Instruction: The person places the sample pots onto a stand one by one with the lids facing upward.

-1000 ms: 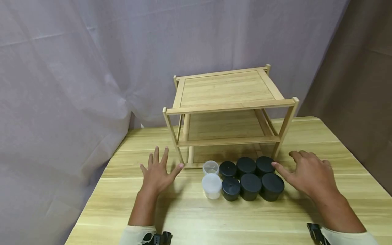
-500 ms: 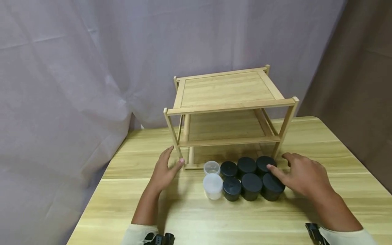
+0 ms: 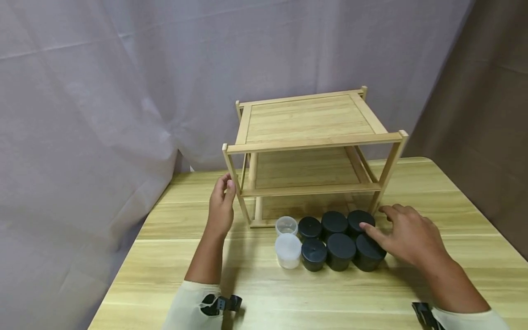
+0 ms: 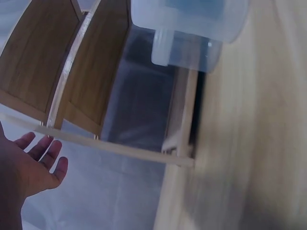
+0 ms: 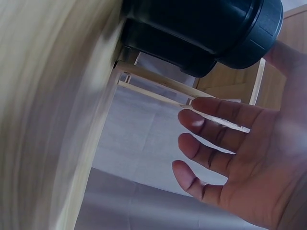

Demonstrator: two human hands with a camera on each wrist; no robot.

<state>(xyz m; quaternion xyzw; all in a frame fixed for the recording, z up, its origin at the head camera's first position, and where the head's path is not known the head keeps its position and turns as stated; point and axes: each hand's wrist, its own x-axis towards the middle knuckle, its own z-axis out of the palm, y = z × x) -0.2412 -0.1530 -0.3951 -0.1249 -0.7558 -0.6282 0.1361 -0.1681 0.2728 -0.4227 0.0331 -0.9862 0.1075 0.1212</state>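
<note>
My left hand (image 3: 221, 206) is beside the left front post of a two-tier wooden shelf rack (image 3: 313, 119). Its fingertips come up to the post in the left wrist view; whether they touch it I cannot tell. Loosely bent fingers (image 4: 50, 155) hold nothing there. To the right, my right hand (image 3: 408, 236) hovers by the black-lidded jars (image 3: 340, 247), its thumb over the rear right one. Relaxed fingers (image 5: 206, 153) hang apart from the black jar (image 5: 201, 24) in the right wrist view. A lidded translucent jar (image 3: 288, 250) stands at the left of the group, before a clear cup (image 3: 286, 225).
The rack stands behind the jars on a wooden table (image 3: 165, 275). A grey cloth (image 3: 123, 91) hangs behind it, and a brown curtain (image 3: 486, 114) is at the right. Several black jars stand close together in two rows.
My left hand has moved forward and right, from beside the rack's foot up to its left front post, with the fingers less spread. My right hand has shifted slightly left over the jars.
</note>
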